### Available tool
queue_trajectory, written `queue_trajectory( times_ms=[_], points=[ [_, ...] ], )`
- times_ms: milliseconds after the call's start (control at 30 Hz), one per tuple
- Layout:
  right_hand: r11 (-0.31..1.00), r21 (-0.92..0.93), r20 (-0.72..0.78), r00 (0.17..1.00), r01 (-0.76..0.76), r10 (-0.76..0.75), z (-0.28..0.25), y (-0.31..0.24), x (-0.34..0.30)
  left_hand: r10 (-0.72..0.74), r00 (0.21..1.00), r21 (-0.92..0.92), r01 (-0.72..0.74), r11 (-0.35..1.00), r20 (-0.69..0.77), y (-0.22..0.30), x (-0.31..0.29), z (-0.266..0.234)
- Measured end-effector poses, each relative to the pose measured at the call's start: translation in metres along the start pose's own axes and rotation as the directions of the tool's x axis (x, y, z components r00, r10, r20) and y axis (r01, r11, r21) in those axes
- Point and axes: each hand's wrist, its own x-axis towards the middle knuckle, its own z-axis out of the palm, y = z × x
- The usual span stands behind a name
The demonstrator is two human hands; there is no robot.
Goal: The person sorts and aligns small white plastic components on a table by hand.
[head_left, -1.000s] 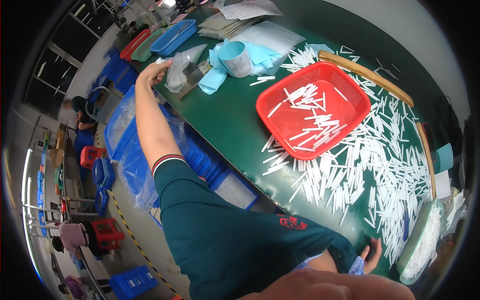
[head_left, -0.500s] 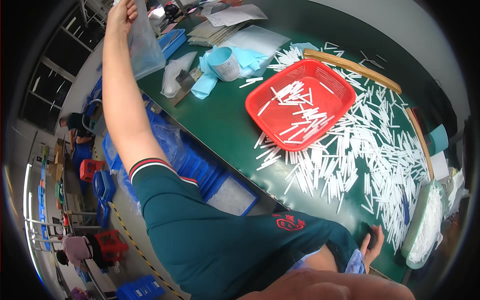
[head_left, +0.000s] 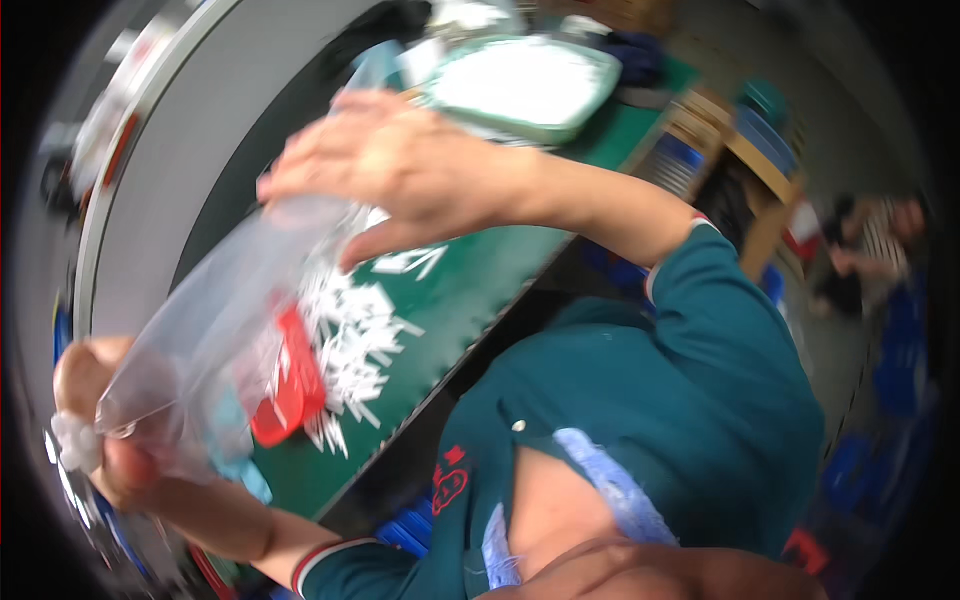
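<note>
One clear plastic bag [head_left: 240,265] is stretched aslant, off the surface, between two hands, over the left part of the bench [head_left: 460,275]. The left hand [head_left: 125,480] is curled on the bag's lower end; one small white lump [head_left: 75,442] sits at its fingers. The right hand [head_left: 395,165] is open at the bag's upper end, fingers extended and thumb well apart from them; its palm is turned away, so firm contact there cannot be confirmed.

On the bench: one red basket [head_left: 300,370], toward the left end; white sticks [head_left: 355,345], too many and too smeared to count, strewn beside it toward the right and the near edge; one pale green basket [head_left: 560,133] heaped with white pieces, near the right end; and light blue material [head_left: 240,478] at the left end, number of pieces unclear. Below the near edge, blue trays [head_left: 408,528] show in part, count not determinable. One co-worker [head_left: 880,245] in a striped top is visible beyond the right end.

Obscured: the bag veils part of the red basket and the blue material. Blur hides the left fingertips, and what the white lump is cannot be told.
</note>
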Motion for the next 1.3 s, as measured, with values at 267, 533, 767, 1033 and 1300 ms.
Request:
queue_trajectory(
  times_ms=[267, 533, 767, 1033, 1300],
  points=[
    [0.786, 0.334, -0.451, 0.643, -0.521, 0.619, -0.188, -0.029, -0.176, -0.116, 0.955, -0.428, 0.229, 0.874, 0.273, -0.023, 0.097, 0.065],
    [0.591, 0.688, -0.707, -0.574, -0.421, 0.413, -0.331, -0.044, -0.527, -0.327, 0.929, -0.351, 0.368, 0.861, 0.172, -0.073, 0.101, 0.055],
    [0.442, 0.852, -0.461, -0.804, -0.281, 0.376, -0.37, -0.031, -0.67, -0.56, 0.828, -0.358, 0.513, 0.78, -0.034, -0.093, 0.03, 0.027],
    [0.61, 0.767, -0.461, -0.491, 0.198, 0.74, -0.4, -0.04, -0.674, -0.803, 0.594, -0.474, 0.718, 0.51, 0.036, -0.099, -0.041, 0.074],
    [0.625, 0.781, -0.614, 0.206, 0.013, 0.762, -0.372, 0.052, -0.423, -0.815, 0.512, -0.862, 0.507, 0.032, 0.271, -0.179, -0.072, 0.139]
  ],
)
